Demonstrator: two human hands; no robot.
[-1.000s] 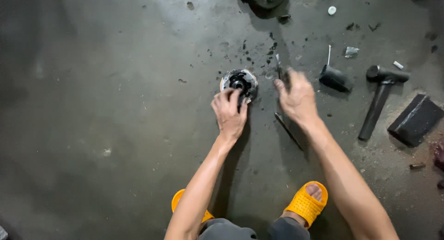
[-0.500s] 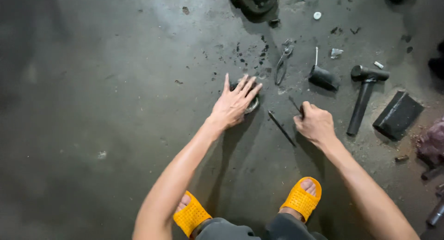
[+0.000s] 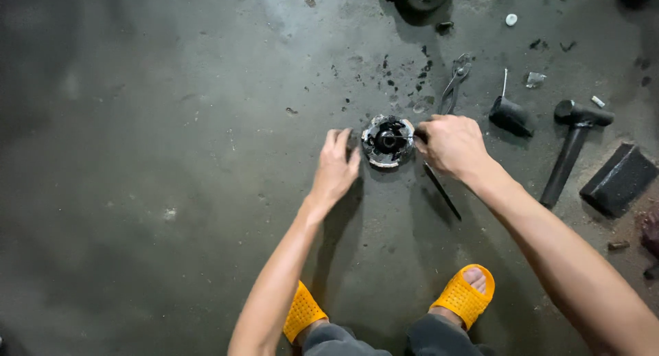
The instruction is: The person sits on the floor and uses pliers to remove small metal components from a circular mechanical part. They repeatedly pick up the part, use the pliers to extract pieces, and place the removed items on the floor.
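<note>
On the stained grey concrete floor (image 3: 137, 157), the person's left hand (image 3: 336, 167) lies flat with fingers spread, its fingertips resting against the left rim of a round, grimy metal hub with a black centre (image 3: 388, 140). That hand grips nothing; it only braces the part from the side. The hub sits on the floor between the two hands, ahead of the yellow perforated rubber slippers (image 3: 461, 295).

Touching the hub's right edge, the right hand (image 3: 449, 144) is curled into a fist around a thin tool whose tip points into the hub's centre; what the tool is I cannot tell, since the fingers hide most of it. A slim dark metal rod (image 3: 441, 191) lies on the floor just below that hand. Beyond it lie grey metal pliers (image 3: 453, 85), then a black stubby cylinder with a thin pin (image 3: 509, 114), a black-headed hammer (image 3: 573, 146) and, farthest right, a dark rectangular block (image 3: 621, 177).

The risk, as I judge it, is slippage: the hub rests loose on an oily-looking floor, held only by open fingertips, so a hard push from the right could skid it or drive the tool tip toward the left fingers.
</note>
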